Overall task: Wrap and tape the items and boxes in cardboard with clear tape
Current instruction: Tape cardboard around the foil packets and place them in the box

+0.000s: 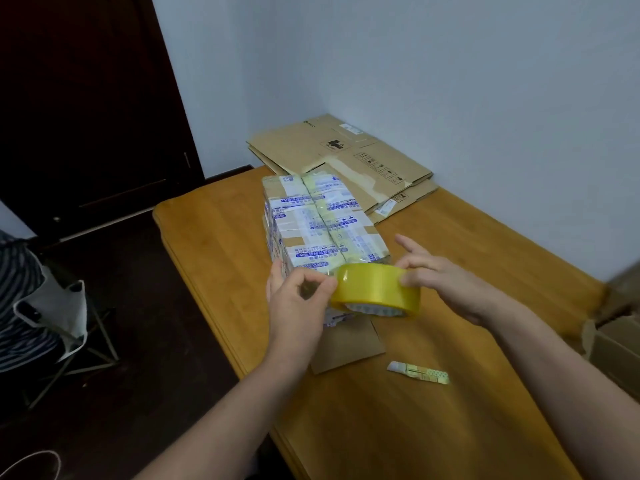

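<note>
Our right hand grips the tape roll from the right, most fingers curled over its top edge and one finger sticking out straight. Our left hand has its fingers curled and pinches the roll's left edge between thumb and forefinger; we cannot tell whether a loose end of tape lies in that pinch. The yellowish roll is held in the air, tilted, just in front of the near end of the box. That box lies lengthwise on the wooden bench, covered in bands of printed tape. A flat cardboard sheet sticks out from under its near end. Near the sheet, on the bench to the right, lies a small printed strip. Flattened cartons are stacked at the far end of the bench against the wall. An open carton shows at the right edge. Left of the bench stands a folding chair, with a dark door behind.
</note>
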